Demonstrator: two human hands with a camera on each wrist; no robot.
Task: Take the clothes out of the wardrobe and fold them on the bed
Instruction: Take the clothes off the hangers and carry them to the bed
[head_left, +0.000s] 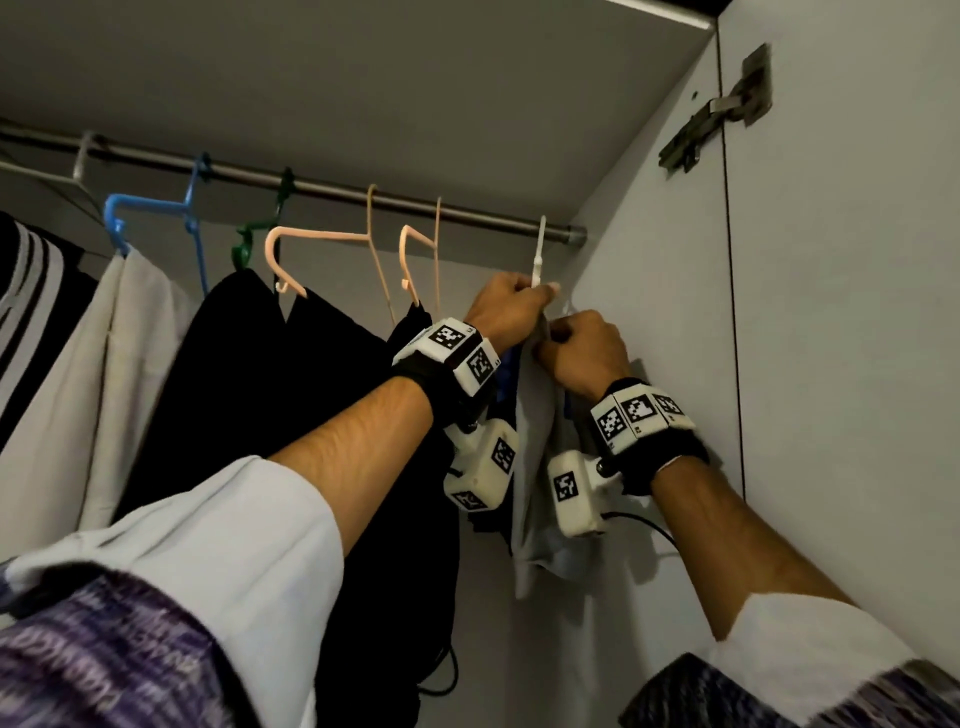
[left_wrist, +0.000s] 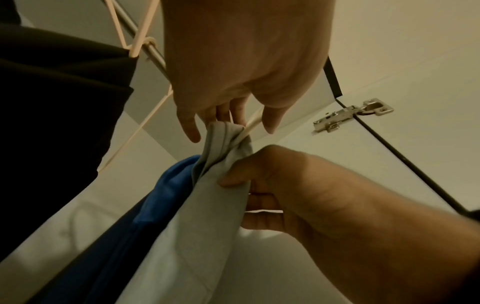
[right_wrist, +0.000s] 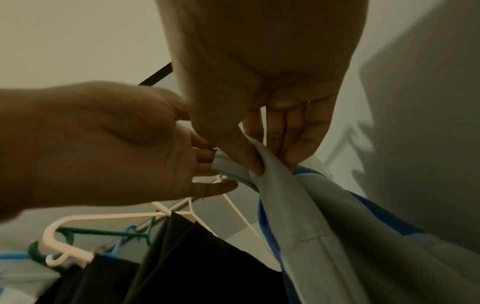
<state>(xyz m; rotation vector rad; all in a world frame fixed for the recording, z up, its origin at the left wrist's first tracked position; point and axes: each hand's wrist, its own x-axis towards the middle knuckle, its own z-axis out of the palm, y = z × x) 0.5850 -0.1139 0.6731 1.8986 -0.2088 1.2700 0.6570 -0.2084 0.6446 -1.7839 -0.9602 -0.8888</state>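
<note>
Left hand (head_left: 506, 309) curls round the white hanger (head_left: 538, 254) at the rail's (head_left: 332, 188) right end; right hand (head_left: 584, 353) pinches the grey garment (left_wrist: 207, 205) just below. Black clothes (head_left: 291, 395) on pink hangers (head_left: 332, 239) crowd the left, the wardrobe wall (head_left: 649, 291) close on the right

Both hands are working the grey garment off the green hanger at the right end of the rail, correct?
Not quite: the hanger is white, not green, as the head view shows. The green hanger hangs further left on the rail. The left hand and right hand do both grip the grey garment.
</note>
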